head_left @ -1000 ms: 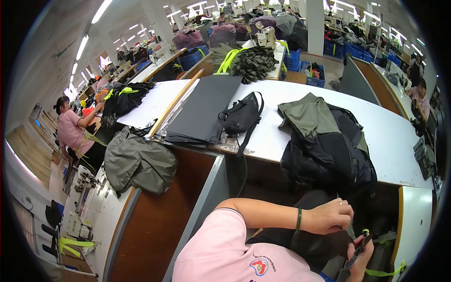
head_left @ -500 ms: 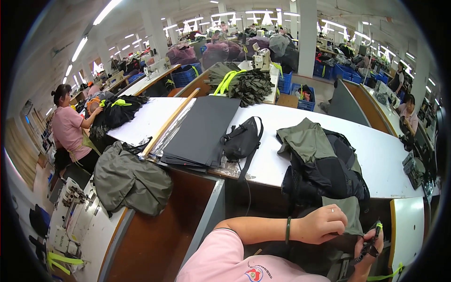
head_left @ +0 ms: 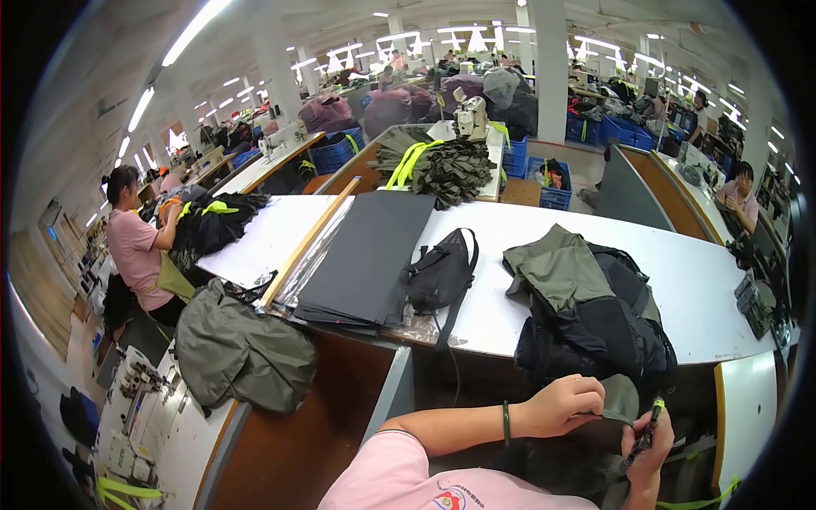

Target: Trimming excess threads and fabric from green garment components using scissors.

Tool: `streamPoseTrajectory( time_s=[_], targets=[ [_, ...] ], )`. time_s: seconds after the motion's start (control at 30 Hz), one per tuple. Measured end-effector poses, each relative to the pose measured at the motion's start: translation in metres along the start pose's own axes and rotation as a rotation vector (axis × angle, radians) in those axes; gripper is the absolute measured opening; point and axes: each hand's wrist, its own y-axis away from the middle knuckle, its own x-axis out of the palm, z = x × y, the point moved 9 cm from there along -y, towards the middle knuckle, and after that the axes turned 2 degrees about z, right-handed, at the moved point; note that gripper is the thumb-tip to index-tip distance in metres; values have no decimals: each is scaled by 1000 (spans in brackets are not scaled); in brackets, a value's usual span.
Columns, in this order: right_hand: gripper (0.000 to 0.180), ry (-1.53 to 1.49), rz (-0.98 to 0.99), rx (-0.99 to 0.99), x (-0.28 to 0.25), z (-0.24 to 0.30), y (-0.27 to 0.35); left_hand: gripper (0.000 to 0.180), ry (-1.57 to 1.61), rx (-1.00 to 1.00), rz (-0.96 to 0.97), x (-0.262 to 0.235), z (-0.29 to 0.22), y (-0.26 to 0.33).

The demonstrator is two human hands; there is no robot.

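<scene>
My left hand (head_left: pixel 568 406), a dark bracelet on its wrist, is closed with its fingertips at the edge of an olive fabric flap (head_left: pixel 621 398). That flap hangs off the table's near edge below a heap of black and olive sewn fabric (head_left: pixel 586 310). Right of the flap, my right hand (head_left: pixel 651 442) is closed around a slim black item (head_left: pixel 643 439) with a neon-green tip; its exact kind is unclear. The fingers of my right hand sit close to the flap's lower right corner. Dark material below my hands is too dim to make out.
A black bag with straps (head_left: pixel 442 272) and stacked dark sheets (head_left: pixel 370 255) lie on the white table (head_left: pixel 489 219). Olive fabric (head_left: pixel 246 344) drapes over a partition at left, near a sewing machine (head_left: pixel 136 374). A co-worker (head_left: pixel 140 242) handles black pieces at far left.
Both my hands have shifted slightly left. The olive flap, flatter before, now curves up between them. The view has tilted a little, and the co-worker at left has changed posture.
</scene>
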Motion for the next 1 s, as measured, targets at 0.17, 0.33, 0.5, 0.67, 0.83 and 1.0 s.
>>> streamPoseTrajectory(
  time_s=[0.17, 0.33, 0.5, 0.67, 0.83, 1.0],
  targets=[
    [33, -92, 187, 134, 25, -14, -9, 17, -22, 19, -32, -1, 17, 1],
    [23, -149, 173, 218, 32, -26, -6, 18, -19, -21, -30, 4, 27, 5],
    [8, -197, 58, 278, 27, -49, 8, 22, 56, -118, 25, 14, 46, 6],
    [43, -128, -20, 61, 43, -55, 0, 25, -167, -24, -86, -12, 56, 9],
    [34, -254, -68, 95, 32, -62, 9, 29, -298, 108, -126, -9, 47, 8],
    [35, -257, -64, 107, 27, -67, 19, 29, -333, 150, -124, 8, 49, 14]
  ],
)
